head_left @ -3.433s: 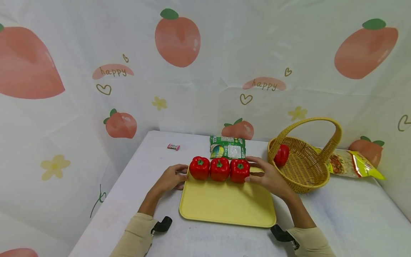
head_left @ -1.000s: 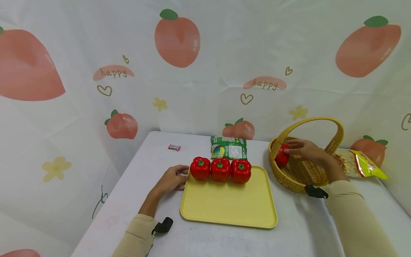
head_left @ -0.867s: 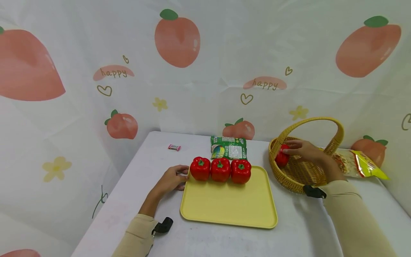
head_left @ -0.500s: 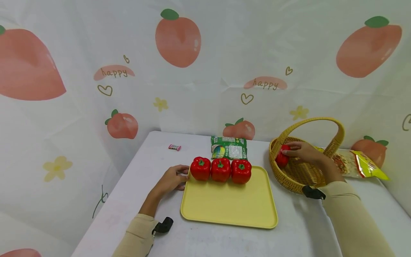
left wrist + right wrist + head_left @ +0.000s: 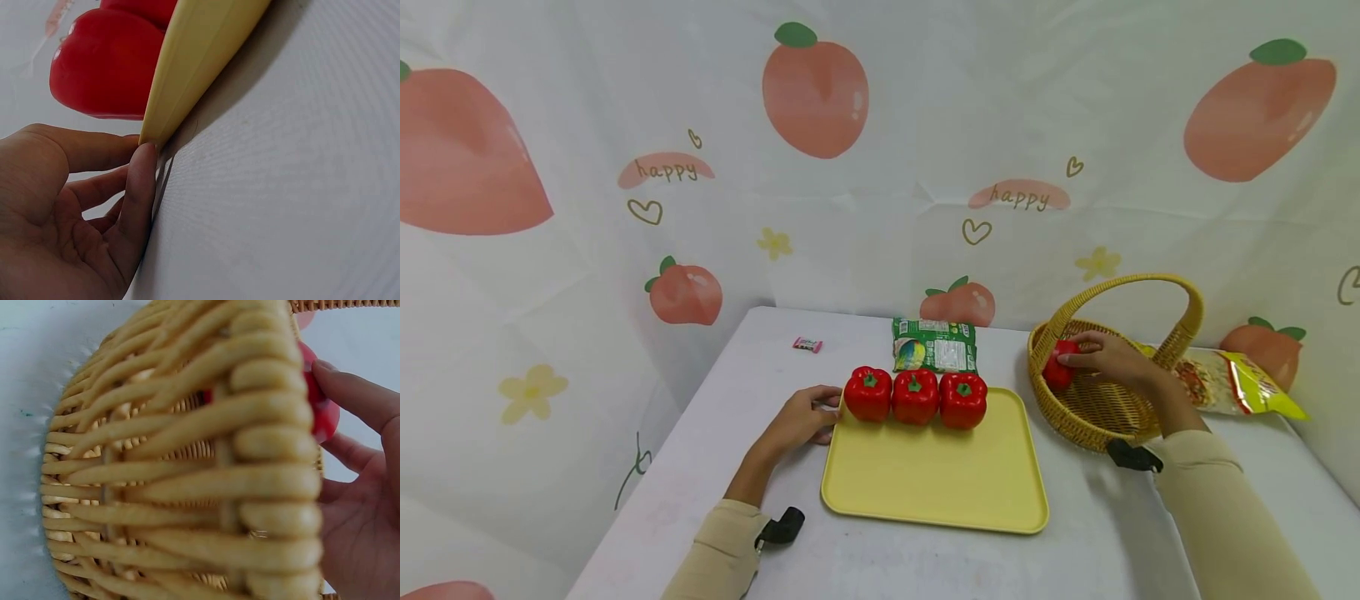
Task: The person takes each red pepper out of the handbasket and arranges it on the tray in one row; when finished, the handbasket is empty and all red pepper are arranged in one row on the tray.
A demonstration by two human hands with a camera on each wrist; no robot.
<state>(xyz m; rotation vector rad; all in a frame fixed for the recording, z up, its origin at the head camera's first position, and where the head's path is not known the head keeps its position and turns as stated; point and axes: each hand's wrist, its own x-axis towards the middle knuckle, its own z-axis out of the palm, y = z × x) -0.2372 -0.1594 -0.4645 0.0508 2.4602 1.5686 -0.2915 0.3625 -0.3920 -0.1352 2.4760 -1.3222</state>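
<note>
Three red bell peppers stand in a row along the far side of a yellow tray. At the tray's far left corner, my left hand pinches the rim between thumb and finger, as the left wrist view shows at the tray edge. On the right, my right hand reaches under the handle of a wicker basket and grips another red bell pepper inside it. In the right wrist view, the thumb presses on this pepper; the basket weave hides much of it.
A green packet lies behind the tray, with a small pink wrapped candy to its left. A yellow and clear food bag lies right of the basket. The basket's tall handle arches above the right hand. A patterned cloth hangs behind.
My right hand has left the rightmost pepper on the tray and moved right into the basket, onto the pepper there. In the last second it shifts only slightly. My left hand stays put.
</note>
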